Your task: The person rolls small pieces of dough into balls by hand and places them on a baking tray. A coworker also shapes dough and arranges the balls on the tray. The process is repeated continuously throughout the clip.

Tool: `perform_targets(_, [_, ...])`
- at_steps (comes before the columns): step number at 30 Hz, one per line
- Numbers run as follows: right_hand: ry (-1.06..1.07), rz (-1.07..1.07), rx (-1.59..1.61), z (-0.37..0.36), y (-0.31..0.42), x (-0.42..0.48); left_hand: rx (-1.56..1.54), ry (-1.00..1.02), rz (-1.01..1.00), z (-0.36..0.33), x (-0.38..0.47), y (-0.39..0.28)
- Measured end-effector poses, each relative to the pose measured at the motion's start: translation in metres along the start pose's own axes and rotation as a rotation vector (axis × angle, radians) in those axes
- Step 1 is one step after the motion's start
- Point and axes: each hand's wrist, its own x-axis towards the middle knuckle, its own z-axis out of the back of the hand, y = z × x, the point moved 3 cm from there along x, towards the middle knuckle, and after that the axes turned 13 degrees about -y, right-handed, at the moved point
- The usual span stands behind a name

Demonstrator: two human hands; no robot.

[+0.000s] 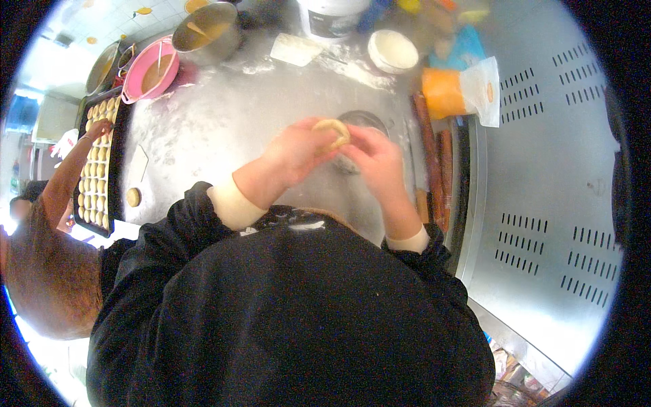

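Note:
Above the metal worktop [203, 132], a ring-shaped piece of pale dough [333, 133] is held between both hands. My left hand [297, 147] cups it from the left, and the fingers of my right hand [374, 152] pinch its right edge. Behind the right hand a round metal bowl [363, 118] is partly hidden; its contents cannot be made out. A small round dough piece [134, 197] lies on the worktop at the left, below a flat white scraper [138, 164].
Left, a co-worker's hand [100, 128] touches dough pieces on a black baking tray [116, 168]. A pink basin [140, 76], metal pot [203, 46], white bowl [392, 51] and white bucket [333, 18] stand at the back. Right are wooden rolling pins [445, 178], an orange bag [443, 94] and a metal cabinet [549, 168].

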Motion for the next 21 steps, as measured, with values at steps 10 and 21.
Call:
perform_targets(10, [-0.052,0.212,-0.083,-0.022,0.022,0.003,0.186,0.062,-0.074,0.011,-0.011,-0.018])
perform_targets(21, [0.206,0.238,-0.202,-0.012,0.04,0.016,0.683,0.212,-0.154,0.0,-0.005,-0.039])
